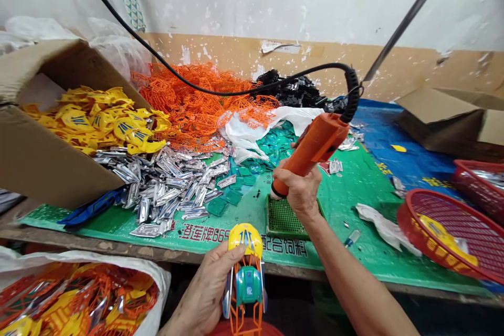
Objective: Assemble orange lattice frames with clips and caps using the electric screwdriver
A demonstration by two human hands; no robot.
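Observation:
My left hand is closed around a small toy assembly at the bottom centre: a yellow printed cap on top, a teal body, silver side pieces and an orange wire frame below. My right hand grips an orange electric screwdriver with a coiled black cable. The tool's tip points down onto a green perforated screw tray on the green mat.
An open cardboard box of yellow caps lies at the left. Piles of silver pieces, orange frames, teal parts and black parts cover the table. Red baskets stand at the right. A white bag of assemblies sits lower left.

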